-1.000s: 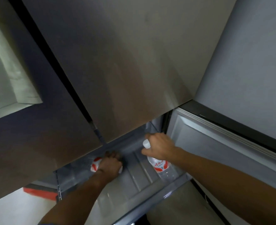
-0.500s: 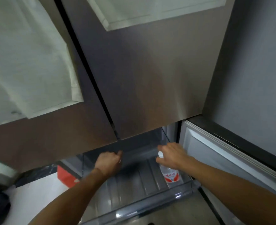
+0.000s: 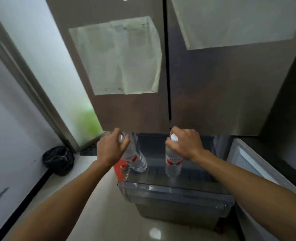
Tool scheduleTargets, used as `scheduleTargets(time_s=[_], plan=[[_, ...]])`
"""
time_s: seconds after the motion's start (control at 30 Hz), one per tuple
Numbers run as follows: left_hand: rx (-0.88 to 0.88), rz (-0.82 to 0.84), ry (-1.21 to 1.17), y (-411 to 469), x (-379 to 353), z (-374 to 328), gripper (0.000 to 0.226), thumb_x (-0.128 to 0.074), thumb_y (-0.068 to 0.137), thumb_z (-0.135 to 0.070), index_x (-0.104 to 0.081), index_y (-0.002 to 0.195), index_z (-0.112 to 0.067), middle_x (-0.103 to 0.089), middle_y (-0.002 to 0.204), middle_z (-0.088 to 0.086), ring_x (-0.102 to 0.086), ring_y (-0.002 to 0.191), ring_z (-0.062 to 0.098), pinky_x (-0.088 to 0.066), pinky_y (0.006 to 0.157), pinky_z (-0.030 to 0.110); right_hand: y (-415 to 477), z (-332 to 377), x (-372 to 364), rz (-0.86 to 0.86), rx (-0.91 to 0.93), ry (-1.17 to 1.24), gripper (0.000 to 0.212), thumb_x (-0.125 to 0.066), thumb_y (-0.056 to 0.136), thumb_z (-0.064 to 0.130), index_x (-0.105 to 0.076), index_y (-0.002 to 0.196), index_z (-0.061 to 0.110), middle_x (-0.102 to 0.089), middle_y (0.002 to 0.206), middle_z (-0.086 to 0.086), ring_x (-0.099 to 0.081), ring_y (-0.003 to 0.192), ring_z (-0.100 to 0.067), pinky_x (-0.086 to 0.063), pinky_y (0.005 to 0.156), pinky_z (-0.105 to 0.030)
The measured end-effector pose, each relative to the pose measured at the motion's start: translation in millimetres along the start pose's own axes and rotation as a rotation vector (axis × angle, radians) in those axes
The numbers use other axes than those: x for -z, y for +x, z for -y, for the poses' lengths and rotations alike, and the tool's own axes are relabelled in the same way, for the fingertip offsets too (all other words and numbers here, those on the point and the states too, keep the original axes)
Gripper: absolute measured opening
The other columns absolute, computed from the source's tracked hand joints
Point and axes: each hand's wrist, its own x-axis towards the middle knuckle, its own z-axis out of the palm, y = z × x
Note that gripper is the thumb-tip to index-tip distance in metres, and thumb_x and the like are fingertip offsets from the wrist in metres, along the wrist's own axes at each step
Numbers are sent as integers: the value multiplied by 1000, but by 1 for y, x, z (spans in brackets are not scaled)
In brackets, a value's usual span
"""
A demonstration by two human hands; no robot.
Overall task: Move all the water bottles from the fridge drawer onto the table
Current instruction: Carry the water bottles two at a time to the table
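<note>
Each hand holds a clear water bottle with a white cap and a red-and-white label, lifted above the pulled-out clear fridge drawer [image 3: 175, 192]. My left hand [image 3: 111, 148] grips the neck of the left bottle [image 3: 135, 159], which tilts over the drawer's left edge. My right hand [image 3: 187, 144] grips the top of the right bottle [image 3: 173, 164], which hangs upright over the drawer's middle. The visible part of the drawer holds no other bottle; its back is hidden under the fridge doors.
Closed brown fridge doors [image 3: 204, 93] with taped paper sheets rise in front. An open lower fridge door [image 3: 248, 164] stands at the right. A black bag [image 3: 58, 160] lies on the pale floor at the left, by a glass door [image 3: 44, 70]. Something red [image 3: 120, 166] sits beside the drawer.
Both hands have lifted their bottles up out of the drawer. The left bottle, earlier lying in the drawer, now hangs by its neck. My view has swung left and upward.
</note>
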Motion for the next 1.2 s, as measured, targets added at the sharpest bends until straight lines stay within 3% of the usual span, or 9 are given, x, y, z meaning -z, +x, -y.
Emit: scheduleTargets(time_s=[0.13, 0.4, 0.57, 0.67, 0.77, 0.93, 1.03, 1.13, 1.2], plan=[[182, -2, 43, -29, 56, 51, 29, -57, 87, -47, -53, 85, -18, -67, 73, 15, -62, 65, 36, -53, 59, 40, 12, 69, -12, -25, 124, 93, 24, -56, 75, 41, -54, 75, 18, -60, 62, -4, -54, 54, -25, -38, 53, -29], [441, 59, 213, -166, 163, 201, 31, -55, 88, -47, -51, 85, -16, -64, 74, 10, -61, 67, 33, -51, 58, 38, -18, 245, -114, 213, 371, 142, 26, -56, 81, 43, -58, 82, 17, -63, 71, -7, -57, 63, -26, -52, 61, -39], [582, 113, 360, -274, 238, 308, 32, -53, 88, -46, -52, 88, -14, -66, 77, 11, -61, 73, 33, -42, 59, 35, -67, 381, -198, 334, 511, 156, 29, -54, 81, 45, -60, 89, 18, -67, 80, -9, -59, 69, -27, -45, 61, -33], [653, 154, 424, -334, 282, 367, 32, -51, 89, -46, -50, 92, -14, -66, 76, 12, -60, 71, 31, -41, 57, 34, -98, 463, -243, 373, 607, 203, 31, -52, 81, 48, -59, 88, 19, -67, 77, -5, -51, 61, -18, -37, 58, -27], [728, 152, 482, -385, 320, 414, 31, -52, 88, -46, -49, 88, -16, -67, 75, 11, -62, 71, 32, -35, 54, 33, -125, 538, -277, 448, 679, 239, 31, -50, 83, 52, -56, 89, 22, -66, 76, 0, -55, 60, -15, -47, 57, -28], [911, 123, 503, -453, 365, 475, 26, -49, 89, -50, -50, 85, -24, -64, 74, 0, -61, 64, 20, -51, 59, 32, -151, 648, -323, 534, 817, 296, 32, -43, 80, 58, -49, 84, 27, -57, 69, 7, -53, 57, -11, -43, 53, -22], [998, 86, 503, -485, 384, 504, 21, -51, 90, -49, -44, 81, -31, -52, 66, -12, -49, 54, 3, -37, 49, 20, -160, 707, -353, 598, 929, 300, 30, -46, 82, 57, -52, 86, 27, -55, 70, 8, -54, 58, -8, -43, 53, -19], [1081, 91, 541, -506, 402, 538, 22, -50, 91, -48, -41, 80, -32, -43, 59, -15, -43, 48, 0, -24, 46, 15, -164, 766, -385, 629, 1044, 325, 27, -46, 83, 56, -48, 84, 28, -55, 69, 7, -48, 54, -4, -30, 47, -14], [1145, 92, 570, -518, 417, 561, 22, -48, 92, -49, -41, 81, -31, -43, 59, -15, -43, 49, 1, -25, 47, 16, -167, 808, -404, 672, 1097, 355, 28, -44, 82, 57, -45, 84, 30, -55, 69, 8, -49, 54, -3, -31, 47, -14]])
